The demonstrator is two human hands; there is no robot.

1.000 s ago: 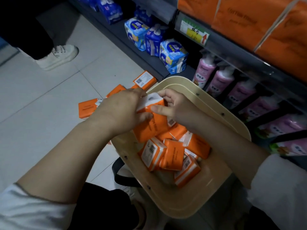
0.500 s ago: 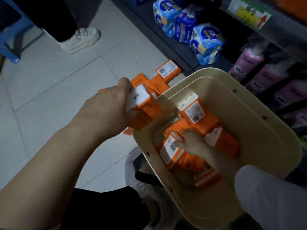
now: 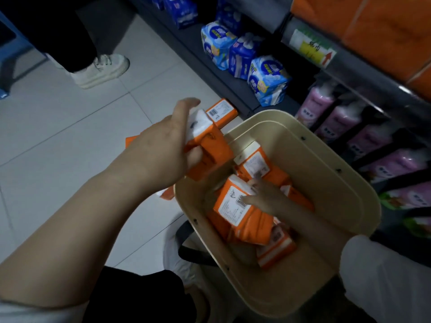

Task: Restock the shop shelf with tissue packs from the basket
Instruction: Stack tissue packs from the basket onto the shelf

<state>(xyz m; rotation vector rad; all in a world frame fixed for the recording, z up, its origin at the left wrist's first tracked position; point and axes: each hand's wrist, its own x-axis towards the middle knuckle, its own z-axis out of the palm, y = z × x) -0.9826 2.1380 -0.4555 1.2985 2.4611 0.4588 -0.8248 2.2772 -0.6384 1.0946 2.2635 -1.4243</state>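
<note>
Tissue packs [image 3: 254,162], orange: L hand [image 3: 161,148] now alone grips bundle [image 3: 210,148] at basket [image 3: 291,299] left rim; R hand [image 3: 263,197] back inside, pinching next pack [image 3: 233,213]. Gathering cont.; shelf [image 3: 363,73] pending.

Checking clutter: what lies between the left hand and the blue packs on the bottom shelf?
One orange tissue pack lying on the floor, head view.

Left hand [image 3: 163,148]: fingers mostly hidden behind the orange plastic-wrapped tissue packs [image 3: 210,148] it grips; count unclear. Right hand [image 3: 263,197], inside the cream plastic basket [image 3: 363,194], grips an orange barcode-labelled pack [image 3: 233,210]; some fingers hidden beneath. Orange floor pack [image 3: 132,141], centre left, mostly behind the wrist. Yellow shelf tag [image 3: 312,48], upper right: print unreadable.
</note>
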